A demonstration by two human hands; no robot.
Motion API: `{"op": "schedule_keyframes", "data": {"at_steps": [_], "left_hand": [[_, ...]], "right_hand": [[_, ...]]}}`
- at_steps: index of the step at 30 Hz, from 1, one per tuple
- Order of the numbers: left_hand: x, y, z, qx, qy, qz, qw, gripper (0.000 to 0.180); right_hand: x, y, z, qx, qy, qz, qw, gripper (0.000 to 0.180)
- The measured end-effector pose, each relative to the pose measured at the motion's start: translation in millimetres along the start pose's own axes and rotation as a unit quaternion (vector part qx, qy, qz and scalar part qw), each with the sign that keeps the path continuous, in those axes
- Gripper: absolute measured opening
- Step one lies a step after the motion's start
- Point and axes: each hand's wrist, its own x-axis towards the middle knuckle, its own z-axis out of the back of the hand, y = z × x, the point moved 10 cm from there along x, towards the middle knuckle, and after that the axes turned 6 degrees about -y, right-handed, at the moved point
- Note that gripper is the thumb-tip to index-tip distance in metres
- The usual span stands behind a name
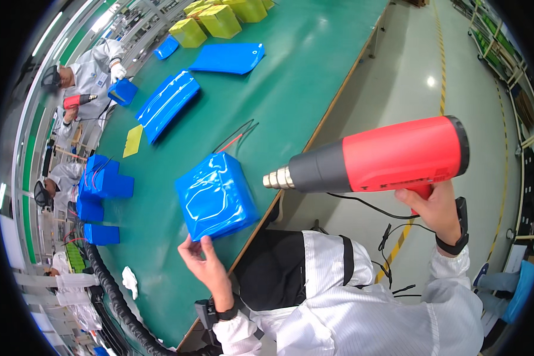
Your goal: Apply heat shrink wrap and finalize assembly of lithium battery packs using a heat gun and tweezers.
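My right hand point(438, 209) is wrapped round the handle of a red and black heat gun point(400, 155). Its stepped metal nozzle points left at a battery pack point(216, 196) in glossy blue shrink wrap, with a gap between them. The pack sits near the table's edge, and red and black wires come out of its far side. Thumb and fingers of my left hand point(206, 261) grip the pack's near lower corner; the fingertips are partly hidden under it.
Blue wrap sleeves point(169, 104) and a yellow sheet point(133, 140) lie farther along the green table point(273, 89). Yellow blocks point(221, 21) stand at the far end, blue packs point(104, 184) at the left. Across the table, a co-worker point(92, 68) holds another heat gun. A black cable hangs beside me.
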Motion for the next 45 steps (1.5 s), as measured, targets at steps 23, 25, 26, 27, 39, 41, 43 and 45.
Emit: {"op": "schedule_keyframes", "data": {"at_steps": [23, 25, 26, 27, 39, 41, 43, 45], "left_hand": [[-3.5, -18.8, -67.7, -0.127, 0.109, 0.038, 0.985, 0.046], [18.6, -17.6, -60.5, -0.136, 0.109, 0.047, 0.984, 0.049], [29.0, -16.9, -58.0, -0.132, 0.107, 0.055, 0.984, 0.051], [38.0, -18.5, -56.2, -0.133, 0.107, 0.054, 0.984, 0.051], [40.7, 8.0, -85.6, -0.183, 0.148, 0.140, 0.962, 0.058], [40.1, 4.6, -89.0, -0.182, 0.146, 0.112, 0.966, 0.056], [39.3, 5.4, -87.0, -0.187, 0.141, 0.119, 0.965, 0.056], [37.3, 10.7, -84.4, -0.185, 0.130, 0.136, 0.965, 0.054]], "right_hand": [[40.6, 101.0, 0.4, -0.166, -0.052, 0.177, 0.969, 0.038], [46.8, 98.9, -1.3, -0.153, -0.035, 0.163, 0.974, 0.038], [48.0, 103.5, -4.3, -0.162, -0.035, 0.184, 0.969, 0.037], [48.3, 107.9, -7.5, -0.171, -0.035, 0.206, 0.963, 0.036], [67.9, 132.5, -30.9, -0.108, 0.024, 0.202, 0.973, 0.039], [68.7, 142.3, -35.9, -0.164, 0.024, 0.237, 0.957, 0.039], [70.0, 153.7, -40.1, -0.219, 0.022, 0.270, 0.937, 0.039], [78.1, 158.6, -46.3, -0.158, 0.068, 0.250, 0.953, 0.037]]}}
